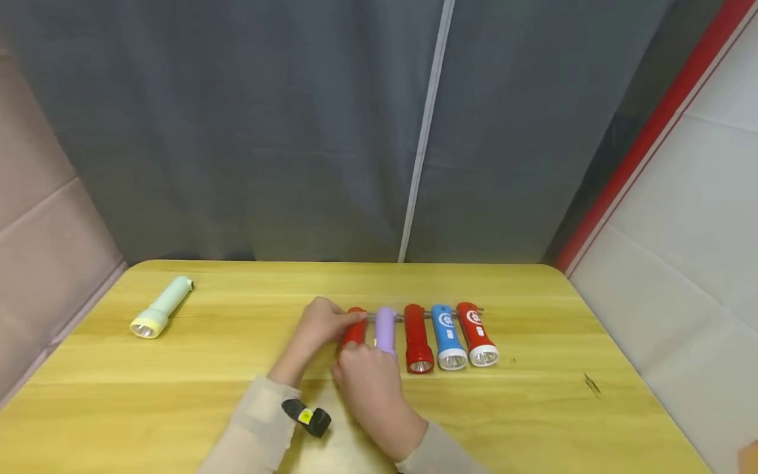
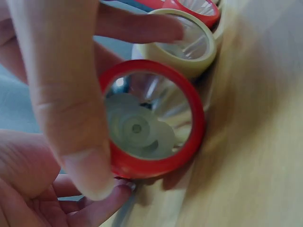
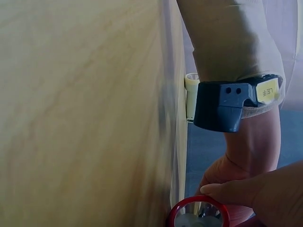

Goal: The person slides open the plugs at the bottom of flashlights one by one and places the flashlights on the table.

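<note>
A row of flashlights lies across the table, lenses toward me. At its left end is a red flashlight, whose red-rimmed lens fills the middle of the left wrist view. My left hand grips its far end, thumb across the top. My right hand holds the near end by the lens, covering part of it. Beside it lies a purple flashlight with a cream rim, partly hidden by the right hand. A thin grey metal strip runs behind the row.
Farther right lie a plain red flashlight, a blue one and a red-and-white one. A mint-green flashlight lies alone at the far left. A small dark mark shows on the table's right side.
</note>
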The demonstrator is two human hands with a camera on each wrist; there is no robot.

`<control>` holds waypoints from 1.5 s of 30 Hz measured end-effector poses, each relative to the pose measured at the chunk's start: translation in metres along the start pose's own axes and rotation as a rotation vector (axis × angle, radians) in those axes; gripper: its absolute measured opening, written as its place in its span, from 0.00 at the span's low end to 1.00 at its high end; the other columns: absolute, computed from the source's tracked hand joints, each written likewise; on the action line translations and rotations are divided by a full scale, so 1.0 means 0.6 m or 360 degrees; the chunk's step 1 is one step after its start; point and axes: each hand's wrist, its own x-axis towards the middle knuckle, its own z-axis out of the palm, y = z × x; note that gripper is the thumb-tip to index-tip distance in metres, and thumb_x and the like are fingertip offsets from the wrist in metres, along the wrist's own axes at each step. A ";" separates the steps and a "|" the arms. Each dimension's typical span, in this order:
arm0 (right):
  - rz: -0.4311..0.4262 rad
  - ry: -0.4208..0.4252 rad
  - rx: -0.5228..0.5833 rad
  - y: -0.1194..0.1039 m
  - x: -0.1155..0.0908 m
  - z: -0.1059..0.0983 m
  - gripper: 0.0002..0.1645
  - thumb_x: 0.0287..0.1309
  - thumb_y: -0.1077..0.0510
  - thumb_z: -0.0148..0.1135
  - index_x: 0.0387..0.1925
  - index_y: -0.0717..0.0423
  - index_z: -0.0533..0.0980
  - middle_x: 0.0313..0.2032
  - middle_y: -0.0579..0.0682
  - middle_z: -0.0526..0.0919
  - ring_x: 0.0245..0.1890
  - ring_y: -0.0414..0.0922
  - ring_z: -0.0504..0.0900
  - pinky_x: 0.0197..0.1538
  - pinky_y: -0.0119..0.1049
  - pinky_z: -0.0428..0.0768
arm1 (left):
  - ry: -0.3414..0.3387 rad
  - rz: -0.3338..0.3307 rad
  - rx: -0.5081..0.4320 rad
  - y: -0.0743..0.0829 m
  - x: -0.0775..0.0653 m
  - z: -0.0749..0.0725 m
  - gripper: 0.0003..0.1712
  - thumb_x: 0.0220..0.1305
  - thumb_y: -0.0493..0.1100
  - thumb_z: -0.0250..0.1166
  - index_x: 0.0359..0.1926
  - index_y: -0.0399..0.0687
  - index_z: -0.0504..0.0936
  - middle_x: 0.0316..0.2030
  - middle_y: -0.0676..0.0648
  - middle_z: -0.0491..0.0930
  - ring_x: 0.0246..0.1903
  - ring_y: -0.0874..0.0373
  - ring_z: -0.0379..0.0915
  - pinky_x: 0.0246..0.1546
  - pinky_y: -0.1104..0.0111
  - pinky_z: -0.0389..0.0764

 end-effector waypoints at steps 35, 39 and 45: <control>-0.0098 0.0084 0.0151 0.000 0.007 -0.017 0.21 0.57 0.39 0.69 0.26 0.52 0.83 0.20 0.44 0.79 0.16 0.38 0.69 0.15 0.26 0.65 | 0.0087 0.0020 0.0006 -0.007 -0.034 -0.041 0.22 0.67 0.54 0.66 0.28 0.40 0.87 0.16 0.49 0.74 0.19 0.59 0.69 0.21 0.72 0.70; -0.0120 -0.0034 0.0423 0.015 0.018 -0.031 0.23 0.59 0.37 0.68 0.36 0.53 0.85 0.24 0.44 0.83 0.21 0.38 0.75 0.22 0.25 0.73 | 0.0092 0.0080 0.0072 -0.011 -0.056 -0.073 0.23 0.69 0.56 0.64 0.45 0.40 0.89 0.34 0.44 0.86 0.31 0.56 0.79 0.32 0.66 0.81; -0.0058 -0.0312 0.1000 0.025 0.045 -0.050 0.26 0.61 0.39 0.68 0.50 0.55 0.84 0.40 0.50 0.91 0.29 0.37 0.84 0.31 0.24 0.79 | 0.0085 0.0184 0.0213 -0.042 -0.100 -0.132 0.29 0.71 0.61 0.60 0.54 0.42 0.85 0.54 0.40 0.85 0.53 0.45 0.82 0.53 0.49 0.83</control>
